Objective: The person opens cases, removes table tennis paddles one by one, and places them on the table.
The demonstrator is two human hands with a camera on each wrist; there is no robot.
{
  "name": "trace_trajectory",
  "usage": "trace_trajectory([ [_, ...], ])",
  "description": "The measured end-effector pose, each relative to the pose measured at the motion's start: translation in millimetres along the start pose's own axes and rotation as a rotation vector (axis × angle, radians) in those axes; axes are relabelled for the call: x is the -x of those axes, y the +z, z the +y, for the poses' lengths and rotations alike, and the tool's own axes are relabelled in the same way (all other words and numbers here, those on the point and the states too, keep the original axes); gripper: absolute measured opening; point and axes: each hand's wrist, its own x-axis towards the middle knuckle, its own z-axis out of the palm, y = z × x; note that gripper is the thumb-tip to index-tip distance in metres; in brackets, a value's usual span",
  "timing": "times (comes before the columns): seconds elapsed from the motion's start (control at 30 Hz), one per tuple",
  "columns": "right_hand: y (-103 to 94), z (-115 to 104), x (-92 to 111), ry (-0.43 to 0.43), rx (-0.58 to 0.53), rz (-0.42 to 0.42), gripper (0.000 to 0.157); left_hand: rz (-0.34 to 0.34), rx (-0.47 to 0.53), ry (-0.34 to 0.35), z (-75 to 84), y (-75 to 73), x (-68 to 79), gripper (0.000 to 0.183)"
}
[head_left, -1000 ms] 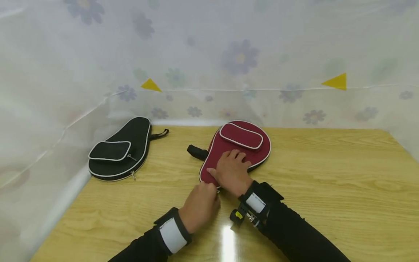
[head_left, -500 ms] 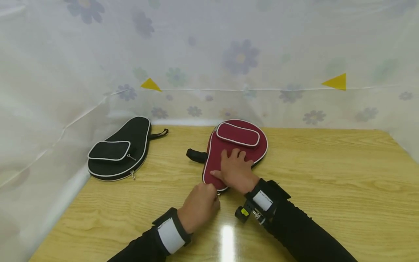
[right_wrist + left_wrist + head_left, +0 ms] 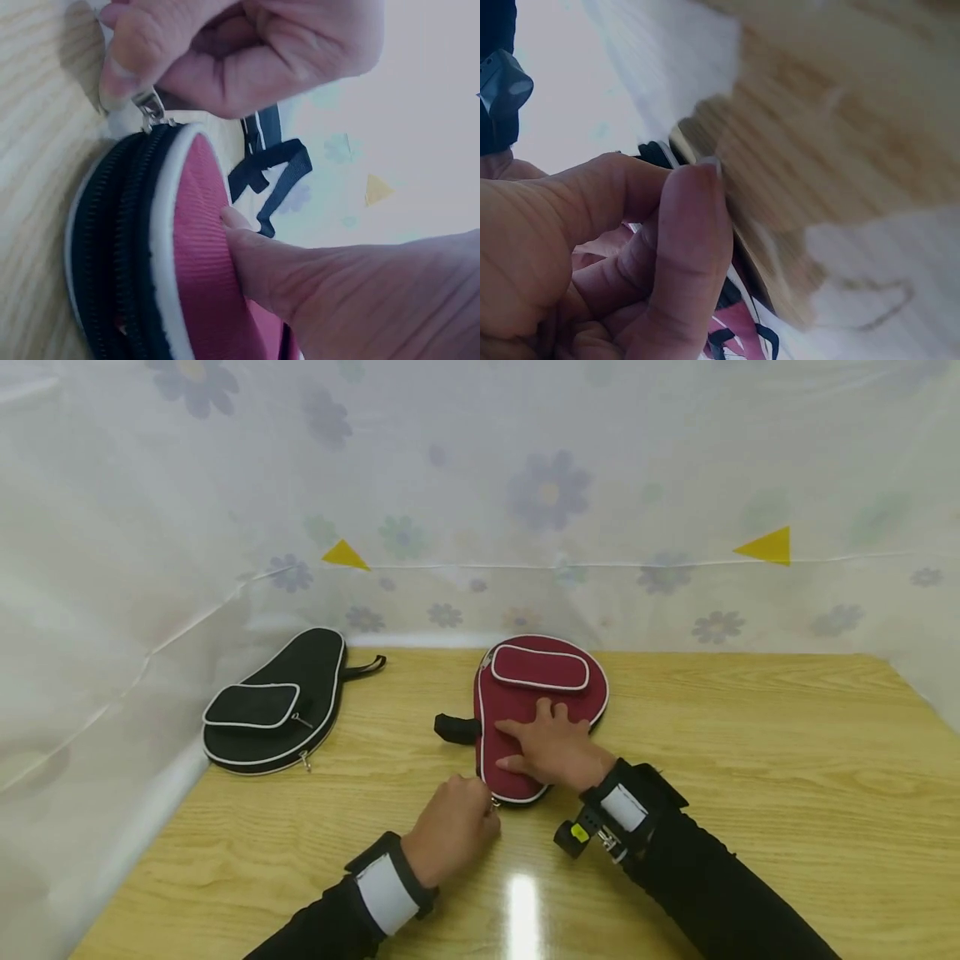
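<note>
Seen from the head, the right hand's grip [image 3: 558, 750] hides part of the red case [image 3: 504, 706], and the left hand's grip [image 3: 453, 825] covers some of the zip pull [image 3: 149, 103]. The black sleeves [image 3: 731, 881] run off the bottom edge. In the left wrist view, fingers hide most of the case and the surface [image 3: 817, 135] is blurry. The right wrist view cuts off the case at the bottom.
</note>
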Motion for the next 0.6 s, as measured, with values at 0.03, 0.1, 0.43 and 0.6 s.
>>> trace_trajectory([
  [0.03, -0.7, 0.1, 0.0, -0.004, 0.005, -0.007, 0.056, -0.005, 0.009, -0.005, -1.1, -0.2, 0.0, 0.044],
  [0.1, -1.7, 0.3, -0.1, -0.013, 0.014, -0.019, 0.056, -0.011, 0.022, -0.012, -3.5, -0.4, 0.1, 0.043],
  [0.43, -7.1, 6.2, 1.2, -0.072, 0.016, -0.056, 0.055, -0.001, 0.04, -0.015, -4.8, -1.8, -2.8, 0.044],
  [0.6, -1.6, 3.1, 5.6, -0.043, 0.016, 0.002, 0.056, 0.014, 0.026, 0.01, -4.7, 0.4, -2.3, 0.043],
])
